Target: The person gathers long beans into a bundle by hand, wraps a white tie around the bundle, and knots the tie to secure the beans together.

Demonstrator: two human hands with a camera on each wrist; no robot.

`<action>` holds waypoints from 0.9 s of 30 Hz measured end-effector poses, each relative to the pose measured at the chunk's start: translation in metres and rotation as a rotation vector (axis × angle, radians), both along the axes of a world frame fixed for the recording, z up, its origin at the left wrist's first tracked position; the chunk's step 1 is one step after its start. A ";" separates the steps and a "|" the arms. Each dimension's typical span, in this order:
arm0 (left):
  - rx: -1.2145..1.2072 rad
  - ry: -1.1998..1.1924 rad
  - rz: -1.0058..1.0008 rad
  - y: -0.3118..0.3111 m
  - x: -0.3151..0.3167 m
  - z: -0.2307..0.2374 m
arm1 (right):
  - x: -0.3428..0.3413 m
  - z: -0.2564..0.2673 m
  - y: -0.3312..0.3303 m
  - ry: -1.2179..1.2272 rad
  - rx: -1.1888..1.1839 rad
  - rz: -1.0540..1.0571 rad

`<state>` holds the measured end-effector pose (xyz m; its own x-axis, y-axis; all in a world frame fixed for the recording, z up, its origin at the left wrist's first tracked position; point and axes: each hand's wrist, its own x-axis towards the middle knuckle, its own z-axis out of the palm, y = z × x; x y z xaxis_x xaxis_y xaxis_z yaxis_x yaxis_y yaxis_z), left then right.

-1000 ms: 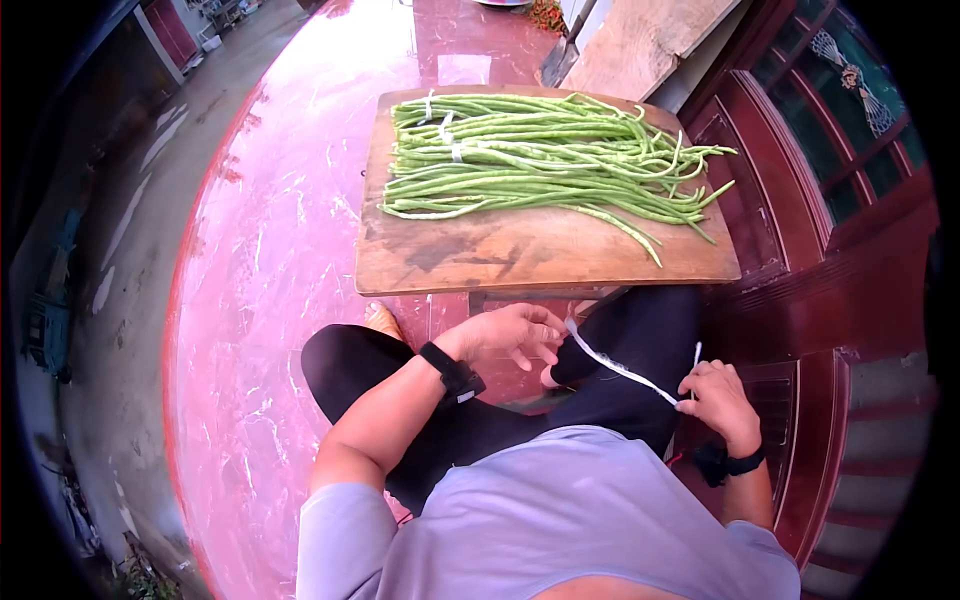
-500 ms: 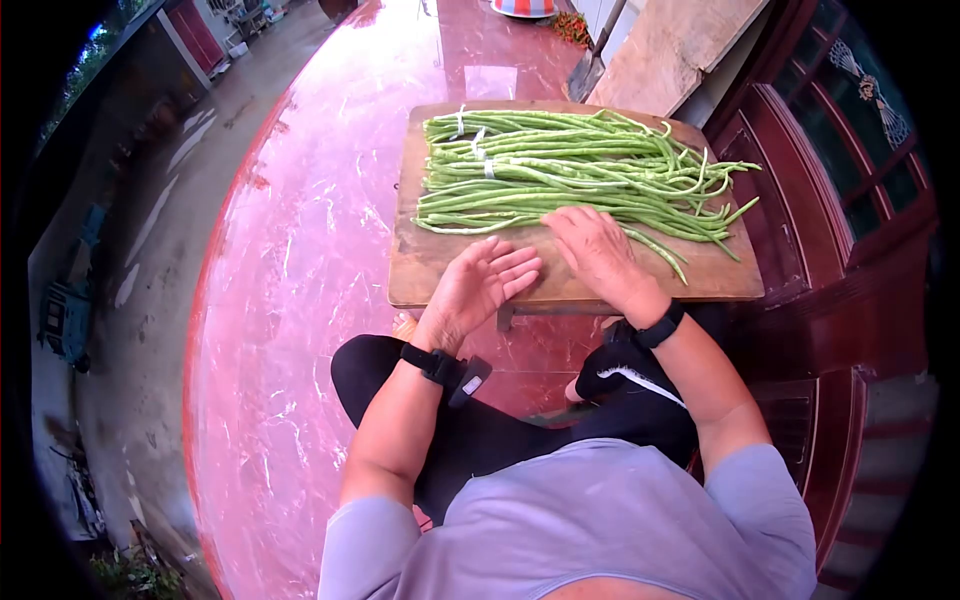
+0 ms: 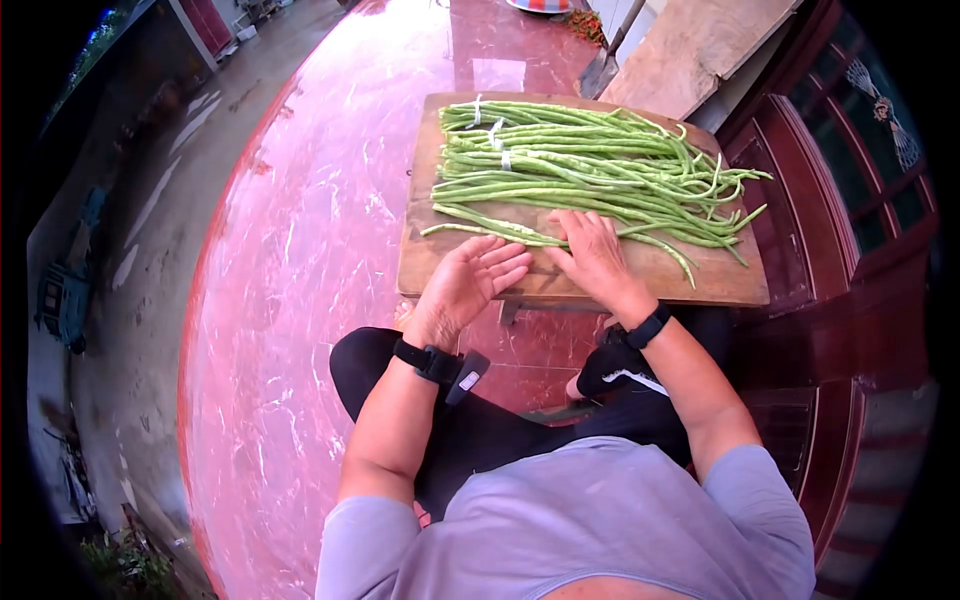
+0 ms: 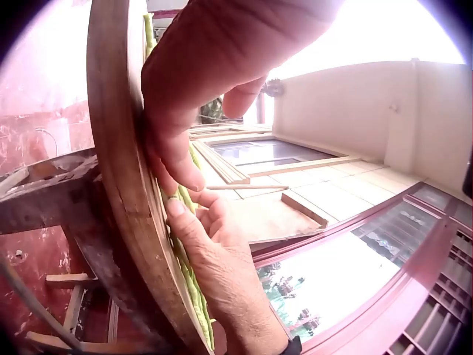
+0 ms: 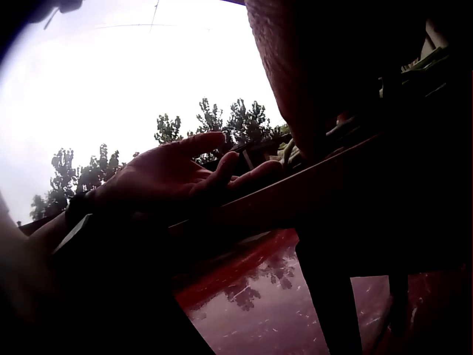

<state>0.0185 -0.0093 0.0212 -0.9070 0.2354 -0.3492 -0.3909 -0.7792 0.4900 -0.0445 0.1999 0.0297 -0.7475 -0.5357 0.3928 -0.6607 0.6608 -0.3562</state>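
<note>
A spread of green long beans (image 3: pixel 580 150) lies across a low wooden table (image 3: pixel 725 280), with white ties round the left ends of some. A few beans (image 3: pixel 452 229) lie apart along the near side. My right hand (image 3: pixel 597 260) is palm down over these, its fingers and thumb bent round them; in the left wrist view the thumb presses against the beans (image 4: pixel 194 299). My left hand (image 3: pixel 468 283) is beside it, palm turned up, fingers loosely extended by the beans at the table's near edge. A white strip (image 3: pixel 638 380) lies on the dark trouser leg.
A door with glass panes (image 3: pixel 800 240) stands close on the right. Behind the table are a shovel (image 3: pixel 600 72), wooden boards (image 3: pixel 690 50) and small red items (image 3: pixel 587 27). Shiny red floor (image 3: pixel 290 300) spreads to the left, ending at a curved edge.
Both hands have gone from the lap to the table, and the right hand has let go of the white strip. A few beans have come away from the spread toward me.
</note>
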 end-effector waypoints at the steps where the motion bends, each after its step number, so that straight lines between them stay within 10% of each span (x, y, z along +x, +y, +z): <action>1: -0.021 0.005 -0.006 -0.001 0.000 -0.002 | 0.001 -0.002 0.000 0.001 0.019 0.009; 27: 0.281 0.269 0.341 -0.004 -0.001 0.002 | 0.033 -0.010 0.005 -0.470 -0.611 -0.070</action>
